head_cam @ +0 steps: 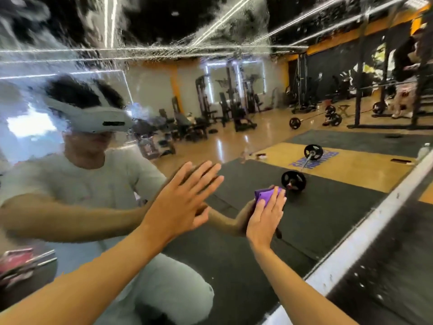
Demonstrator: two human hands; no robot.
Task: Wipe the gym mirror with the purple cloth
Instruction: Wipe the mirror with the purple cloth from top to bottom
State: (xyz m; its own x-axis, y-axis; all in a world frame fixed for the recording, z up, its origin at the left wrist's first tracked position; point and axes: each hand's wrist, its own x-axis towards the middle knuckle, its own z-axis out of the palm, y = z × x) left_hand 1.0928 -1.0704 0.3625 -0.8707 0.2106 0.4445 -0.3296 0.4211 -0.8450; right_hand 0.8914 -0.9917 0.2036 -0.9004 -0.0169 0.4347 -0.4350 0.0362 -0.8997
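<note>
Glossy glass mirror (328, 219), streaked wet up top; soft purple cloth (266, 194); matt white frame (365, 233) along its edge.

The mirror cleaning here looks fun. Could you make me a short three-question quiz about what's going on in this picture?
1. True or false: the left hand lies flat on the mirror with straight, spread fingers.
2. Which hand presses the purple cloth to the glass? A) left B) right C) both
3. Fill in: the upper part of the glass is covered with wet ____.

Key:
1. True.
2. B, the right hand, fingers straight over the cloth.
3. Streaks: droplets and smears blur the reflection up there, while the lower part around the hands reflects the barbell clearly.
</note>
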